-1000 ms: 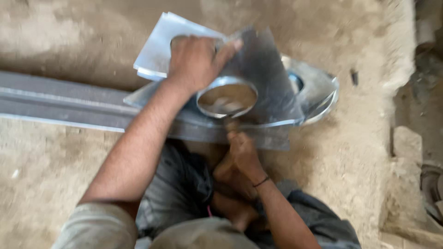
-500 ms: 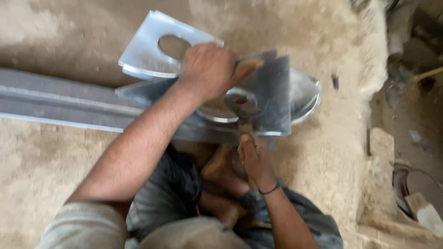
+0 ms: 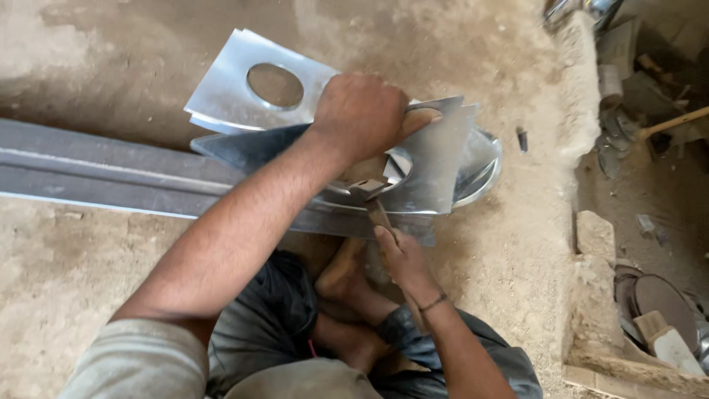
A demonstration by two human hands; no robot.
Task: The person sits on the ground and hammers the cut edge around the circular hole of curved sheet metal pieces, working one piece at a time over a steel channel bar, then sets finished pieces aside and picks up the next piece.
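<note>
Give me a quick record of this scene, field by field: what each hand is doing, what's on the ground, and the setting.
Left hand: left hand presses down on the top metal sheet, gripping its edge near the round opening.
Right hand: right hand holds a hammer by its wooden handle, head against the rim of the opening.
Other sheet: second metal sheet with oval hole lies behind, partly under the top one.
Support: long steel beam lies across the dirt floor.
Posture: person sits on the ground, bare foot beside the beam.
</note>
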